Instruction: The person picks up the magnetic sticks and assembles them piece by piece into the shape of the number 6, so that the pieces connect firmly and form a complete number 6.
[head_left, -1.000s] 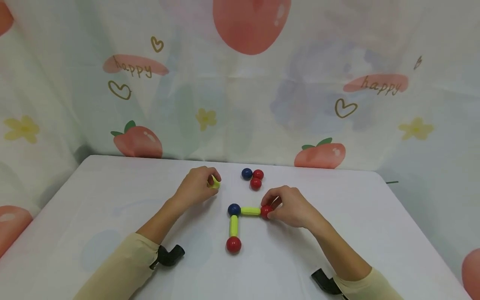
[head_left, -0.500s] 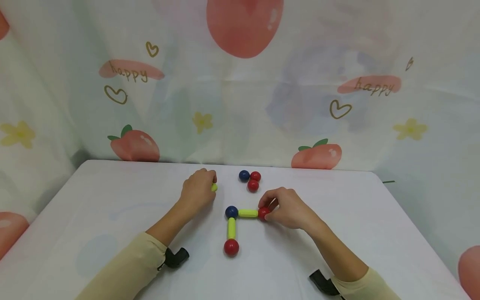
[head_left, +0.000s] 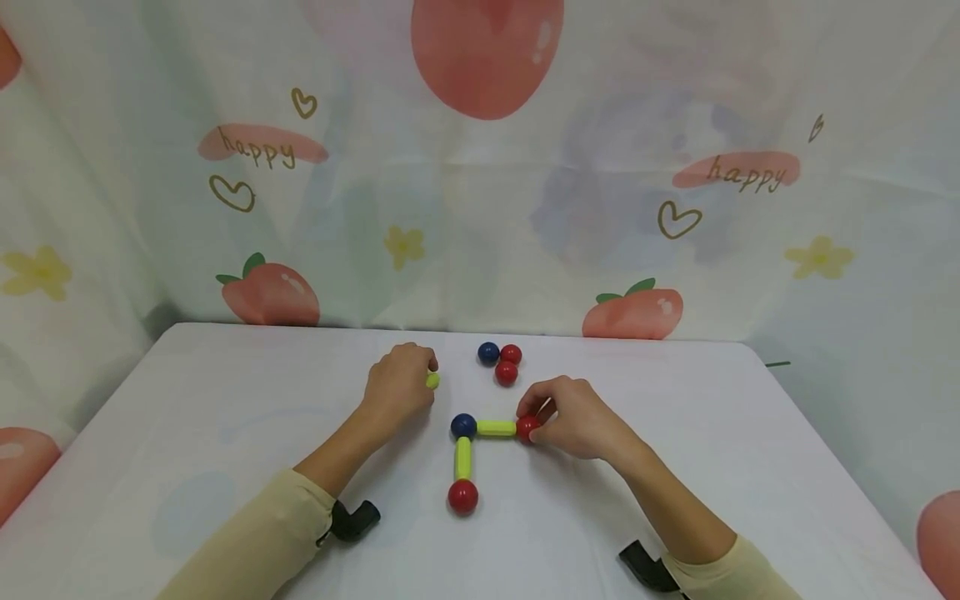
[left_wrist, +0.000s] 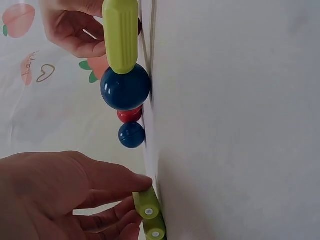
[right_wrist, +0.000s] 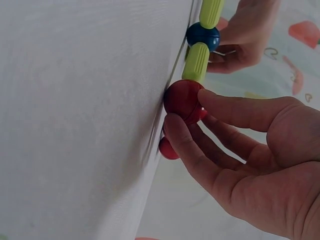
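Yellow-green magnetic rods and balls form an L on the white table: a blue ball at the corner, one rod running down to a red ball, another rod reaching right to a second red ball. My right hand pinches that second ball between thumb and finger. Further left and back, my left hand grips a loose yellow-green rod, thumb on its side. Another rod lies against it, partly cut off in the left wrist view. From the head, only one rod end shows beyond the fingers.
Behind the L, near the table's back edge, a loose blue ball sits beside two red balls. A printed fabric backdrop rises just behind the table. Black wrist-worn devices stick out by both sleeves.
My left hand has turned and lowered slightly, so the back of it now covers more of its rod. The right hand keeps its pinch on the red ball. The head view has shifted slightly.
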